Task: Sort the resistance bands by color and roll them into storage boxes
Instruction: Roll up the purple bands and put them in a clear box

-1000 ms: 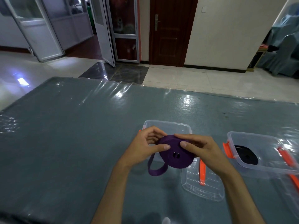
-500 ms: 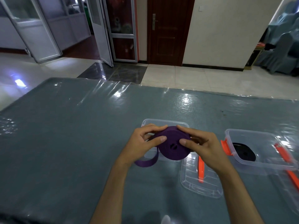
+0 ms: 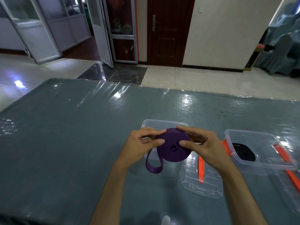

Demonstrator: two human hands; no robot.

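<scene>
Both hands pinch the nearly wound purple resistance band coil (image 3: pixel 172 147) above the empty clear plastic storage box (image 3: pixel 164 125) near the table's near edge: the left hand (image 3: pixel 142 146) and right hand (image 3: pixel 200 146) curl round its rim. A short tail hangs loose. Next, I'd judge, wind that in, then lower the coil into the box.
</scene>
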